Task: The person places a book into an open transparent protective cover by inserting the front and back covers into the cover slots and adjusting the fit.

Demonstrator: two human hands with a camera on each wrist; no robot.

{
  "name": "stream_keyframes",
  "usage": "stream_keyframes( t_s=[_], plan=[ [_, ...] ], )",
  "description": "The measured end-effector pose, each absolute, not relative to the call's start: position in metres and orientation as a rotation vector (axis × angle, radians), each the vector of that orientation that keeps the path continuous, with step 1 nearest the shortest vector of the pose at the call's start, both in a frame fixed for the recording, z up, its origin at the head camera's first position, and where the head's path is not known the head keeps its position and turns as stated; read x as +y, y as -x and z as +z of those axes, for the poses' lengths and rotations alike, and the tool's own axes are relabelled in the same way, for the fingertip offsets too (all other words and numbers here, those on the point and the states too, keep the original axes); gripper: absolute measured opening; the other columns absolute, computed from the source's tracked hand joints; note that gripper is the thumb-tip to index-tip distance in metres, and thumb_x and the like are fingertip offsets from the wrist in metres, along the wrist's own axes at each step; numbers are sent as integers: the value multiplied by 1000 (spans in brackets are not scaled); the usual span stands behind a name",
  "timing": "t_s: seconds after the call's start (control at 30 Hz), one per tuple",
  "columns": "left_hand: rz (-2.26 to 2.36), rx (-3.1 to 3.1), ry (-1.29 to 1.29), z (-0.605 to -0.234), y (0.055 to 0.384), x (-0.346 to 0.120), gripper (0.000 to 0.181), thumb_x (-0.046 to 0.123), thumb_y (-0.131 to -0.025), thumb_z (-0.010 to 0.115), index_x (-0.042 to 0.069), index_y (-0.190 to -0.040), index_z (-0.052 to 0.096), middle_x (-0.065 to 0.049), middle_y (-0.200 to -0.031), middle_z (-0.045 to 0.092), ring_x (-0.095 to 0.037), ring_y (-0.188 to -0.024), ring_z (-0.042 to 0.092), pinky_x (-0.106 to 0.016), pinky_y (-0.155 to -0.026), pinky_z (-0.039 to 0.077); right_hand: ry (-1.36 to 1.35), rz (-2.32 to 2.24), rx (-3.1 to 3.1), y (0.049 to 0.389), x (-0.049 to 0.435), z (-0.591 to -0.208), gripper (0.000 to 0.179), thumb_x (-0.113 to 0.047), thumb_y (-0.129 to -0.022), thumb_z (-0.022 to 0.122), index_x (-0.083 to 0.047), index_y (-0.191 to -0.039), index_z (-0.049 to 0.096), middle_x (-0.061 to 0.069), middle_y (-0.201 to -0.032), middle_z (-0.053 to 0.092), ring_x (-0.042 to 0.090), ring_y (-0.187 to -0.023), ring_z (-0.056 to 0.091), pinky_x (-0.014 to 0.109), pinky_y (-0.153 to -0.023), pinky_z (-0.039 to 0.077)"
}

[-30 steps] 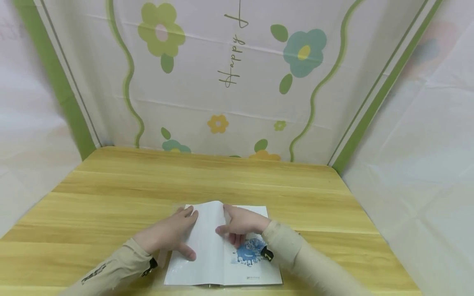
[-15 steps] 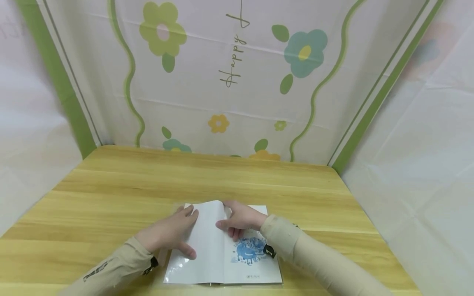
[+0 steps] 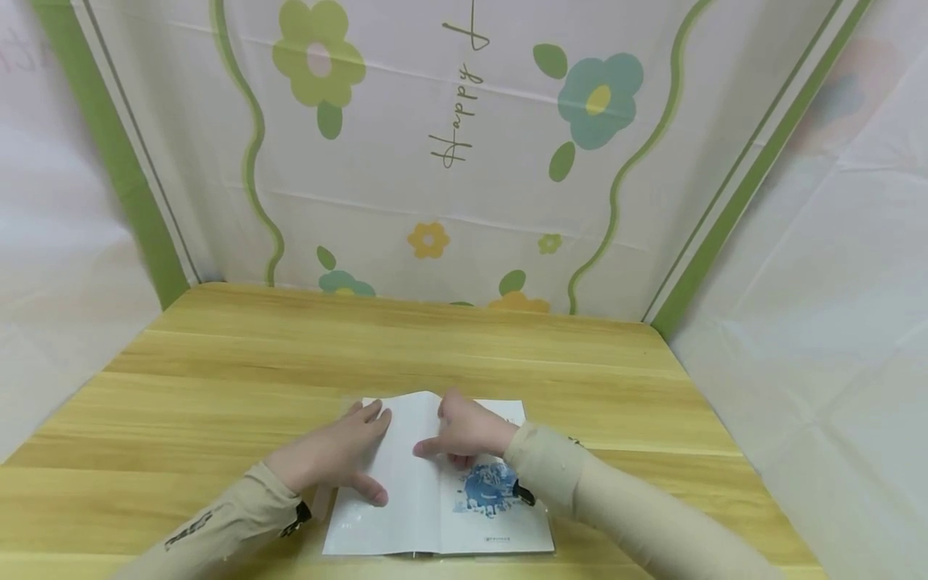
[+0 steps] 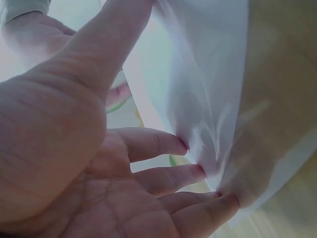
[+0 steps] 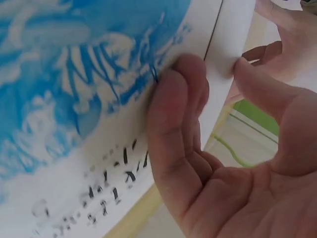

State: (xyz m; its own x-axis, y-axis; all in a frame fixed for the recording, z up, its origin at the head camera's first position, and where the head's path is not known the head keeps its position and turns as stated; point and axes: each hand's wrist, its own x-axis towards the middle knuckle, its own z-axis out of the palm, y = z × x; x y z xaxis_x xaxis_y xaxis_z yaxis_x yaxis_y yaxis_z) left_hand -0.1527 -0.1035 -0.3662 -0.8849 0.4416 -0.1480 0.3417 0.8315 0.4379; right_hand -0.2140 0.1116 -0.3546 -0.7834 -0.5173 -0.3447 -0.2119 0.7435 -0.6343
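An open book (image 3: pixel 500 528) lies at the front of the table, its right page printed with a blue splashed picture and small lettering. The left page (image 3: pixel 406 491) is blank white, with a clear plastic cover (image 4: pixel 267 144) showing past its edge. My left hand (image 3: pixel 333 455) rests on that left page, fingers spread and thumb pointing inward. My right hand (image 3: pixel 467 427) is over the book's crease near the top. Its thumb (image 5: pixel 262 89) touches the left page, while its bent fingers (image 5: pixel 171 114) lie against the right page.
The wooden table (image 3: pixel 406 346) runs back to a white cloth wall (image 3: pixel 377 185) printed with flowers and "Happy". Similar cloth walls stand at the left and right sides. Dark bands (image 3: pixel 524 493) show at both sleeve cuffs.
My right hand has shifted slightly along the crease, its thumb now a little farther left and its index finger lifted. The left hand and the book stay nearly where they were.
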Motion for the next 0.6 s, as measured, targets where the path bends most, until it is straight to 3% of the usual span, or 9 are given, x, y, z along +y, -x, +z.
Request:
stream_keyframes(
  t_s=[0.13,0.4,0.6],
  plan=[
    [597,2767,-597,-367,153,-104,118,51,-61,88,-17,-142,35,-39,-149,23,-60,-134,20,-64,-107,26,525,-612,2452,213,111,-347,43,-44,-83,78,-4,-77,65,10,-53,60,22,-43,59,34,-45,54],
    [607,2756,-589,-366,154,-104,118,51,-61,88,-15,-143,35,-38,-150,22,-59,-135,20,-64,-107,27,552,-506,2360,217,107,-339,44,-45,-89,70,-5,-72,69,14,-59,66,25,-49,65,40,-54,58],
    [603,2763,-614,-364,153,-104,118,51,-60,88,-16,-142,35,-39,-149,23,-61,-133,21,-65,-106,28,545,-553,2290,221,103,-340,42,-41,-90,70,-2,-74,69,16,-63,68,24,-50,65,38,-54,58]
  ],
)
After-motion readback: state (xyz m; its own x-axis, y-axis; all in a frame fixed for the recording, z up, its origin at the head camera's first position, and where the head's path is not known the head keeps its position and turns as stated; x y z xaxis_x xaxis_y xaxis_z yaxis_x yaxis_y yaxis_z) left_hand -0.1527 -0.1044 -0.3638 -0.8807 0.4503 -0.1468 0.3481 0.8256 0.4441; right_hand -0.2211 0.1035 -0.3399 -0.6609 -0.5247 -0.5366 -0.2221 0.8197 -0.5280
